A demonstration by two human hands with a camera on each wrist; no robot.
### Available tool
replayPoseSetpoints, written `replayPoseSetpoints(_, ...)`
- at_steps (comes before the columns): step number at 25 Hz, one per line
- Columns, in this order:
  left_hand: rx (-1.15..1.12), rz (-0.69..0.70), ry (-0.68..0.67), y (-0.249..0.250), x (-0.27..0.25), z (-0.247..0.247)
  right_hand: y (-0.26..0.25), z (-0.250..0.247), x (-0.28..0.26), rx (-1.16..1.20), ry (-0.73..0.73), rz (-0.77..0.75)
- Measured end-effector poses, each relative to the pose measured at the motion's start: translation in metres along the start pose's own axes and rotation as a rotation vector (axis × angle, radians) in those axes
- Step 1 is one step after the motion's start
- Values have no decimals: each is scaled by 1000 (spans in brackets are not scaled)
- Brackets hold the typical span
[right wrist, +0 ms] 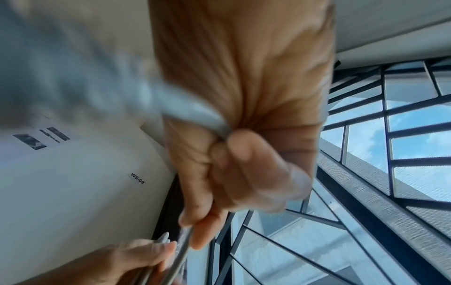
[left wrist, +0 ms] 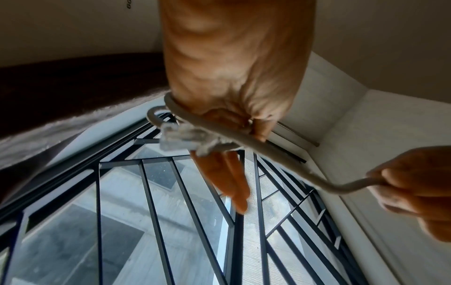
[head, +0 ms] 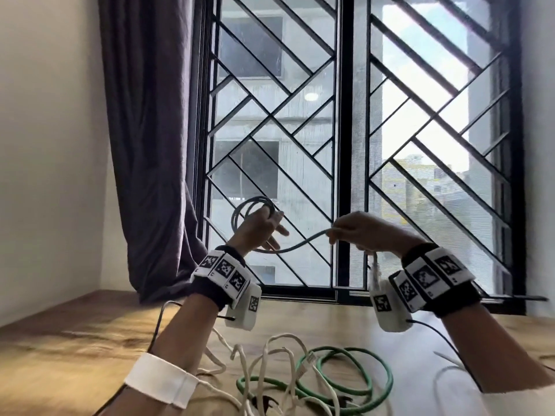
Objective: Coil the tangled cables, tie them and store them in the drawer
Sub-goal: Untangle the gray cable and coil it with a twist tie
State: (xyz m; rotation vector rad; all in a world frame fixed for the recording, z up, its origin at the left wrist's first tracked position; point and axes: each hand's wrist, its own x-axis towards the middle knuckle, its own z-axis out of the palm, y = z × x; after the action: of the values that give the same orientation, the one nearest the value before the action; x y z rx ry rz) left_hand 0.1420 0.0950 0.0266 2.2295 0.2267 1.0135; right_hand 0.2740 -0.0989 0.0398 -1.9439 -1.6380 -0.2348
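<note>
Both hands are raised in front of the window. My left hand (head: 264,228) holds a small coil of grey cable (head: 250,207), with two fingers stretched out below it. In the left wrist view the loops lie across the left hand (left wrist: 244,123), and a clear plug (left wrist: 174,139) sits by the fingers. The cable (head: 297,246) sags and runs to my right hand (head: 341,232), which pinches it. Its other end (head: 375,273) hangs below the right wrist. The right wrist view shows the right hand (right wrist: 234,154) curled tight round the grey cable (right wrist: 197,113).
On the wooden table (head: 60,349) below lie a tangled white cable (head: 267,367) and a loosely looped green cable (head: 357,382). A barred window (head: 342,145) stands straight ahead, with a dark curtain (head: 150,145) at its left. No drawer is in view.
</note>
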Motion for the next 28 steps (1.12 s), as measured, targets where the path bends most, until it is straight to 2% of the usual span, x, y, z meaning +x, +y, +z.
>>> replayPoseSetpoints(3,142,-52,-245,14,-11,9,14,-11,-2,-106,157,-10)
replayPoseSetpoints(4,125,-73,-317,16,-14,13,17,-14,-3,-151,221,-9)
replayPoseSetpoints(6,-53,-104,-470,22,-19,16,20,-21,-6,-179,352,-8)
replayPoseSetpoints(8,-250,-63,-664,27,-25,15,21,-23,-8,-176,454,-1)
replayPoseSetpoints(10,-437,1,-819,28,-30,13,21,-17,-6,-156,502,-6)
replayPoseSetpoints(11,-513,13,-851,28,-32,13,20,-12,-4,-155,510,-8)
replayPoseSetpoints(17,-972,24,-892,23,-26,6,12,14,3,-179,467,-21)
replayPoseSetpoints(19,-1138,62,-888,25,-20,7,11,20,6,-191,347,-22)
replayPoseSetpoints(22,-1314,63,-856,32,-16,9,7,31,12,-287,84,34)
replayPoseSetpoints(25,-1132,40,-748,36,-19,10,2,29,11,-245,16,72)
replayPoseSetpoints(28,-915,-7,-761,36,-24,12,4,16,6,-185,98,78)
